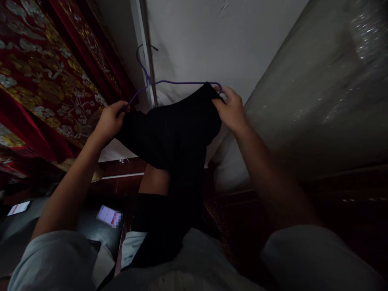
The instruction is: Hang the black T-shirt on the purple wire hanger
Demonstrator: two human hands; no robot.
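A black garment [182,125] is held up in front of me, stretched between both hands, its lower part hanging down over my lap. I cannot make out what kind of garment it is in the dim light. My left hand [109,121] is closed on its left upper corner, at the left end of a purple clothes hanger [182,83]. My right hand [232,109] pinches the right upper corner, where the hanger's right end curves down beside the fingers. The right end of the hanger's bar goes behind the cloth's corner. The hanger's hook points up and left.
Behind the hanger stand a pale wall and a metal strip [145,44]. Red curtains with gold and silver patterns [60,60] hang at left. A large plastic-wrapped object [309,109] leans at right. A phone [106,215] and another lit phone [19,208] lie on a dark surface.
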